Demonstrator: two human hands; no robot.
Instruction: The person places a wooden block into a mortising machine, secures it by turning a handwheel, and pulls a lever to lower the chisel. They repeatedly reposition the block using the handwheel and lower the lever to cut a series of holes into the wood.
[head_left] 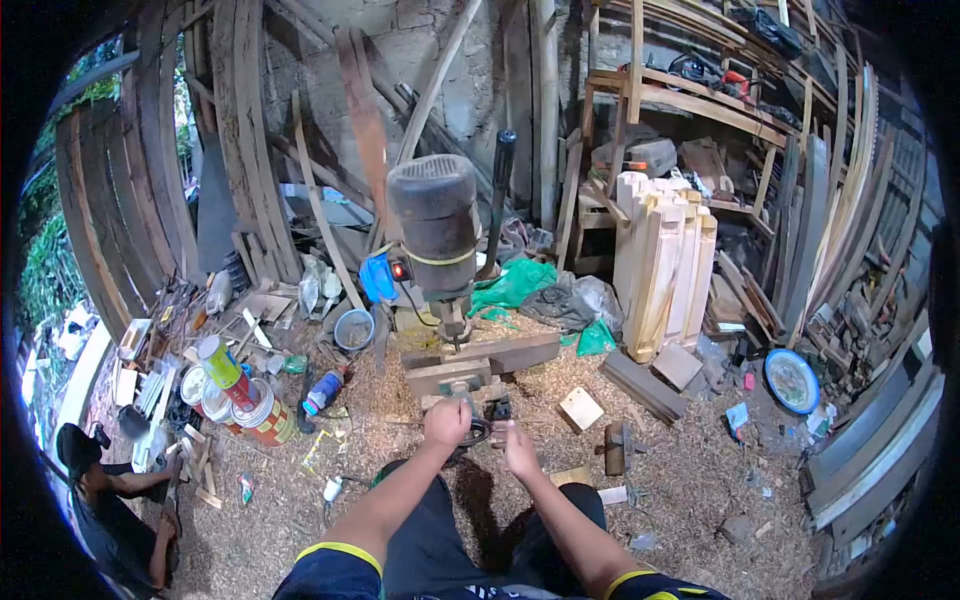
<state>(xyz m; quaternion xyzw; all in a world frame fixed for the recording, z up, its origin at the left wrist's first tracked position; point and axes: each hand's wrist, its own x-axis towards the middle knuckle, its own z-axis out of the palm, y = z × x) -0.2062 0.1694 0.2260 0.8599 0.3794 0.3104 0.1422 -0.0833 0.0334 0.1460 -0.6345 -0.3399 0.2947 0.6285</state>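
Observation:
In front of me stands a bench machine with a motor head (432, 200) and a drill-like bit below it. A wooden workpiece (450, 378) sits in the vise under the bit, with a darker wooden beam (525, 353) behind it. My left hand (447, 422) is closed in a fist on the left of a dark round handwheel (480, 433) at the machine's front. At the wheel's right side is my right hand (517, 450), its fingers bent against the rim. Part of the wheel is hidden by the left hand.
A wood block (580, 410) and a mallet-like piece (616, 448) lie on the shavings at right. Shaped timbers (665, 265) stand behind them. Paint buckets (265, 415) and a bottle (323, 392) are at left. A co-worker (115, 510) sits at the lower left.

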